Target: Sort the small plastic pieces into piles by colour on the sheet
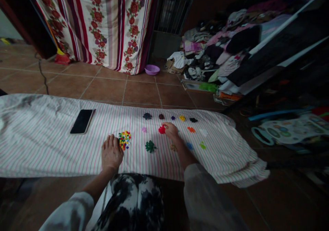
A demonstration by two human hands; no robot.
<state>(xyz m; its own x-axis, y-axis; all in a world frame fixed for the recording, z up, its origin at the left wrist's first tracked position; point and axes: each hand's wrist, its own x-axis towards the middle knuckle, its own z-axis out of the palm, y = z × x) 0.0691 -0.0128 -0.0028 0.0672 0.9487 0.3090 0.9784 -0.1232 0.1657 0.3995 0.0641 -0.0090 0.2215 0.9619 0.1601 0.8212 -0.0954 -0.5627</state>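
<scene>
A pile of mixed-colour small pieces (124, 140) lies on the striped cloth (133, 162). Flat beside its left edge, my left hand (112, 152) rests on the cloth with its fingers extended. My right hand (170, 130) reaches to the red pile (161, 130), fingertips pinched together at its right edge; whatever is between them is too small to tell. Around it lie single-colour piles: dark green (150, 146), pink (144, 130), dark grey (147, 116), brown (161, 116), yellow (182, 118), black (193, 120), orange (191, 130), white (203, 132), blue (189, 146), lime (203, 145) and tan (173, 148).
A phone (82, 121) lies at the left on the cloth. Beyond are a floral curtain (108, 25), a purple basin (152, 70) and a red broom (62, 58). Heaped clothes (218, 49) and a light-coloured plastic item (290, 130) occupy the right side.
</scene>
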